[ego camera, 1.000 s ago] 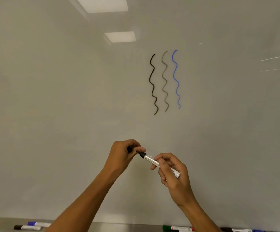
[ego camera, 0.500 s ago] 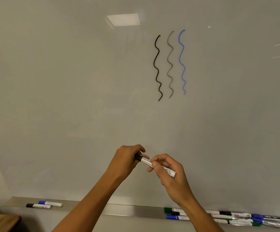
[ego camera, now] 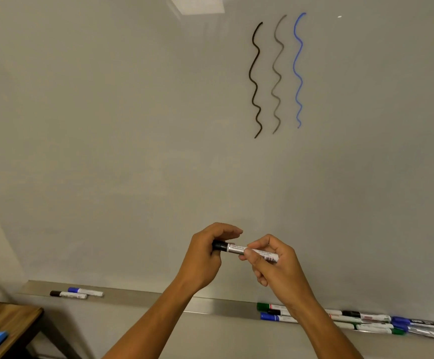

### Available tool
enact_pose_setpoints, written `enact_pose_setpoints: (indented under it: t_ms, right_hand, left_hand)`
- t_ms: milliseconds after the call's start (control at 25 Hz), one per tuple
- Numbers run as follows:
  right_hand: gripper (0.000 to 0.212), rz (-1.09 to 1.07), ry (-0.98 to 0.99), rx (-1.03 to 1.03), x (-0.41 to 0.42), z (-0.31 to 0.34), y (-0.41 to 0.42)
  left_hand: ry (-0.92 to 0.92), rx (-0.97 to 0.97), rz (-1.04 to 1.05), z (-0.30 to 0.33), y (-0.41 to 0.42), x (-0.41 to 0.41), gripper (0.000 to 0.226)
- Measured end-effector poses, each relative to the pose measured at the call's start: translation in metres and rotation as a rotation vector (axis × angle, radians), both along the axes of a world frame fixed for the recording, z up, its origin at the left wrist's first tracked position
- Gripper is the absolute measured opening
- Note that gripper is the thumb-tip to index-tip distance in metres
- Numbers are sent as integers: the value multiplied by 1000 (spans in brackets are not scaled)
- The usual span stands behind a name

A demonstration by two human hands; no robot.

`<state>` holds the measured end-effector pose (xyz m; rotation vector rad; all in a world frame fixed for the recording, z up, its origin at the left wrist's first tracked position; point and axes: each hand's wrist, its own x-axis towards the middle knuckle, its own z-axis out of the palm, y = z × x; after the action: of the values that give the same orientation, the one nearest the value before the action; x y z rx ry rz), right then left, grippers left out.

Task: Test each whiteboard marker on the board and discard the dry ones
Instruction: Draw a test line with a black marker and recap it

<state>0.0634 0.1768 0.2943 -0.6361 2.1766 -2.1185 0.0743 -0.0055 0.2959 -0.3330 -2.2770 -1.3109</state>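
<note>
Whiteboard (ego camera: 132, 125) fills the view, three wavy test lines (ego camera: 278, 73) up high, its tray (ego camera: 158, 299) below holding two markers at left and a cluster at right.

Both hands meet low at centre: left hand (ego camera: 203, 260) clenched on the black cap, right hand (ego camera: 278, 265) grasping the marker (ego camera: 249, 251) barrel. Capping looks just finished; sorting it to a tray pile likely follows.

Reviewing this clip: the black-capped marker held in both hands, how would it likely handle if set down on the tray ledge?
The black-capped marker looks rigid: it spans straight between left hand and right hand. Probably light, held by fingertips alone. Its round barrel could roll, though other markers rest on the tray ledge.
</note>
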Motion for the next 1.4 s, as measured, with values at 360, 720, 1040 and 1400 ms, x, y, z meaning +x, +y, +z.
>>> enact_pose_setpoints:
  t_ms: [360,720,1040,1400]
  right_hand:
    - [11,-40,-20,20,7,-13,-15]
    - [10,0,-139,175,-3,-39,-28]
    - [11,33,-284,220,-15,-79,-71]
    - [33,130,-329,381,-41,-120,-106]
  left_hand:
    - [-45,99,35,-15,-2,11,72]
    - [-158,-203,266,-54,-19,11,46]
    - [29,-705,144,-102,-49,5,24]
    - [-164,-746,188,-167,-125,-13,36]
